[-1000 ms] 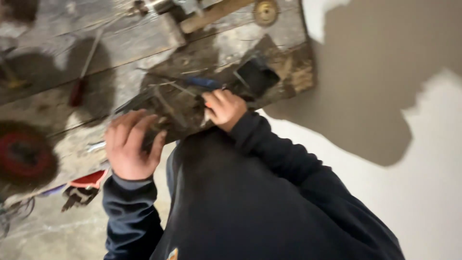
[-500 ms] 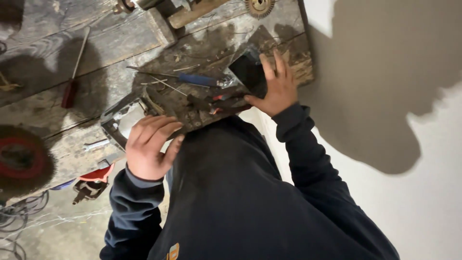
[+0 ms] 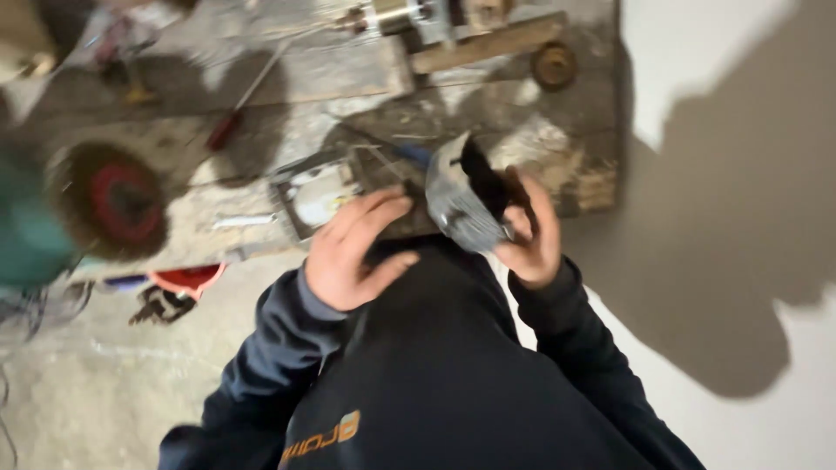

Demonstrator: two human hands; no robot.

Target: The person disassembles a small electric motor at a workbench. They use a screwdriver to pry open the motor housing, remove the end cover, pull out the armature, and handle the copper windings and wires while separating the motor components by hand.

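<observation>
The right hand (image 3: 533, 239) is clamped on a grey ribbed metal housing (image 3: 461, 204) just above the bench (image 3: 522, 148) edge, the left hand (image 3: 353, 252) loosely curled beside it; it looks heavy, rigid, best gripped by its ribs.

Bench (image 3: 522, 148) crowded: tray (image 3: 313, 191) left of housing (image 3: 461, 204), wood bar (image 3: 488, 43) beyond it; bare patch lay just beyond housing.
</observation>
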